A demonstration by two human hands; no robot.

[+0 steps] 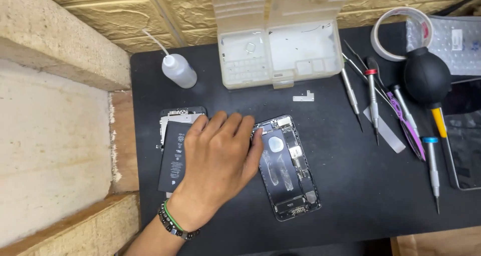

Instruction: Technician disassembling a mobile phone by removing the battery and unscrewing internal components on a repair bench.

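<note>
Black battery point(173, 158) lies under the left hand point(218, 158), fingers spread flat, gripping nothing, beside the opened phone point(288, 168)

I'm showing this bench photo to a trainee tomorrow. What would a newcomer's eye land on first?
First, the left hand with a beaded wristband, spread flat at the centre of the black work mat, over a black rectangular battery. Right beside it lies the opened dark phone housing, its insides exposed. At the far right sits a round black rubber air blower among slim metal screwdrivers.
</note>
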